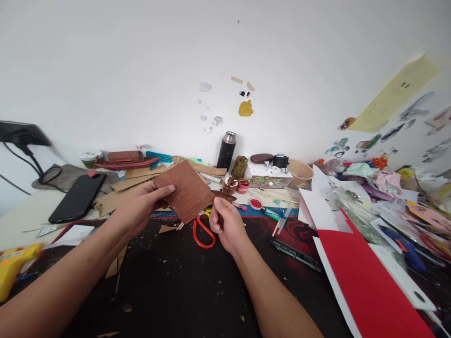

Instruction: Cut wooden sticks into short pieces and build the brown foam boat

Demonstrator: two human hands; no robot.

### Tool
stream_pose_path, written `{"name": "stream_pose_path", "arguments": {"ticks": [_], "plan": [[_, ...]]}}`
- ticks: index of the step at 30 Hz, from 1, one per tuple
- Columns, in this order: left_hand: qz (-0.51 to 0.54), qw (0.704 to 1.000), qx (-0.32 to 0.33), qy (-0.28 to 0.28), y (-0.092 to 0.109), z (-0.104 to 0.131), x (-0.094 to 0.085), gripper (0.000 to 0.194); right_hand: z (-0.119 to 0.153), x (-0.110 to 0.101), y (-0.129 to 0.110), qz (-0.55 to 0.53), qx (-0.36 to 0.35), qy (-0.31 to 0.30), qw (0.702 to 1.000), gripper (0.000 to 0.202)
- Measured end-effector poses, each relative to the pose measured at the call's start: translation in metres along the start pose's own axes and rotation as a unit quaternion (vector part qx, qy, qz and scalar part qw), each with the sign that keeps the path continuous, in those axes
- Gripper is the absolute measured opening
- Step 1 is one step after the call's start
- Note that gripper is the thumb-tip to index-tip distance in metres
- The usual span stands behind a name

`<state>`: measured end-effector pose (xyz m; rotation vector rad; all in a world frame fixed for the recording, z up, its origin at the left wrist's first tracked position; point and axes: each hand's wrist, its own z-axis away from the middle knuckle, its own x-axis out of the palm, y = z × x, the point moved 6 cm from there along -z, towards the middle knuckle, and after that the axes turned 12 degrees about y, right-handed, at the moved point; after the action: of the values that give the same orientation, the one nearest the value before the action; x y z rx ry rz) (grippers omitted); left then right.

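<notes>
A flat brown square of what looks like painted cardboard [186, 190] is held up at a tilt over the dark mat [172, 286]. My left hand [141, 206] grips its left side, thumb on the face and fingers behind. At the right corner, my right hand [227, 220] is closed in a pinch, the thumb and forefinger meeting the edge. Beneath the sheet lie scissors with orange-red handles [204, 239], their blades mostly hidden. Just behind stand an open jar of brown paint [230, 187] and a small jar of red paint [243, 187].
A black phone [76, 199] and a yellow glue gun [16, 263] lie on the left. A black flask [226, 152] stands by the wall. On the right are a dark cutter-like tool [295, 254], red paper [369, 281] and piled craft scraps. Cardboard strips [139, 180] lie behind my left hand.
</notes>
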<state>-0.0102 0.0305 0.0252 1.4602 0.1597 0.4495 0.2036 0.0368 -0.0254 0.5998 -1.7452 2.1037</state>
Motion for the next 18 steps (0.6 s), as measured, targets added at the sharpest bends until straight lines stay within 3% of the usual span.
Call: {"name": "stream_pose_path", "arguments": {"ticks": [13, 18], "plan": [[-0.018, 1.000, 0.009, -0.011, 0.0016, 0.0001, 0.0004, 0.052, -0.0010, -0.0020, 0.0039, 0.026, 0.000, 0.018, 0.999, 0.048], [-0.016, 0.998, -0.016, -0.065, 0.0027, 0.0068, 0.0055, 0.057, -0.0023, -0.0039, 0.0011, 0.019, -0.016, 0.036, 0.999, 0.047]]}}
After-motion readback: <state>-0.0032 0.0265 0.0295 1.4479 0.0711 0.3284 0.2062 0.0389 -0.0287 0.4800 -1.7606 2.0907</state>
